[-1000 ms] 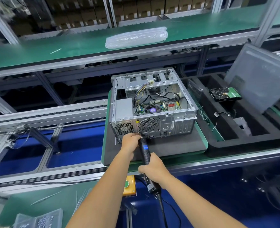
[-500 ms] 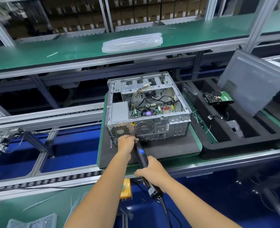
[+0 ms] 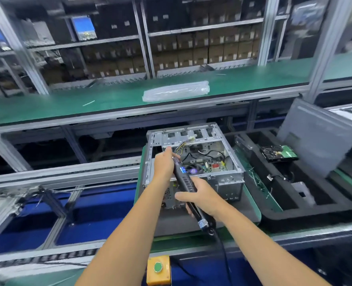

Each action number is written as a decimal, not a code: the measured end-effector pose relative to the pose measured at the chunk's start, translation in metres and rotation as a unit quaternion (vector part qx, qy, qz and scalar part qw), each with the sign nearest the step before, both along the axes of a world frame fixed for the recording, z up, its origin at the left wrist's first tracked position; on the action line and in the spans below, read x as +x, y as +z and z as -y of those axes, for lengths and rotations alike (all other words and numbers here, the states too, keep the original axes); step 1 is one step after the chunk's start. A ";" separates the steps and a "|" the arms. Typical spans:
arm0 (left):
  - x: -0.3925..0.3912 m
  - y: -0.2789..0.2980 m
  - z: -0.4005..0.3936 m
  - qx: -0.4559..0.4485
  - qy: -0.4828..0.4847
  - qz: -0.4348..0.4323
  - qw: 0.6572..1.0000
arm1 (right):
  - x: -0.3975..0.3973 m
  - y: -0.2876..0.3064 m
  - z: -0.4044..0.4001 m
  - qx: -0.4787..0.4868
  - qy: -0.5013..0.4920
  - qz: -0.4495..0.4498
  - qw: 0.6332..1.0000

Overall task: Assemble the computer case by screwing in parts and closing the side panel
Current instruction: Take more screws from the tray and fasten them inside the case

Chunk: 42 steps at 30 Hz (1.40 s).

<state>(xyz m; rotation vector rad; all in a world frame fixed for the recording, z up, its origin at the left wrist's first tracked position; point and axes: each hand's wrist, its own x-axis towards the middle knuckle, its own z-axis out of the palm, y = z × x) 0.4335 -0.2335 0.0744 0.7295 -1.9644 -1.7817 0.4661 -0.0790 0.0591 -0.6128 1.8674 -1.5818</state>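
Metal computer case (image 3: 193, 159): lies open on a dark mat (image 3: 241, 213), on the green table (image 3: 251, 205).
Right hand (image 3: 204, 200): its grip is closed around the black electric screwdriver (image 3: 186, 181).
Left hand (image 3: 164, 164): its grip is closed near the tip of the screwdriver, inside the case.
Side panel (image 3: 319, 137): leans at the right, behind a black tray (image 3: 315, 211).

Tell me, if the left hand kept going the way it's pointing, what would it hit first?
Most likely the bundle of wires inside the open computer case, just past the left hand. Depth is hard to judge.
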 end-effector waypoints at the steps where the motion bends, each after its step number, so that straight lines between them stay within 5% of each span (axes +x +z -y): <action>1: -0.007 0.007 -0.002 -0.011 -0.005 -0.003 1.000 | -0.005 0.006 -0.003 -0.004 -0.006 -0.006 1.000; 15: -0.191 -0.006 -0.133 -0.047 -0.111 0.000 0.993 | -0.151 0.012 -0.129 0.041 -0.131 -0.028 0.990; 23: -0.299 -0.038 -0.219 -0.044 -0.116 0.025 0.992 | -0.270 -0.014 -0.213 0.085 -0.116 0.024 0.989; 42: -0.375 -0.099 -0.235 -0.042 -0.127 0.190 0.973 | -0.361 -0.086 -0.222 0.149 -0.117 0.098 0.977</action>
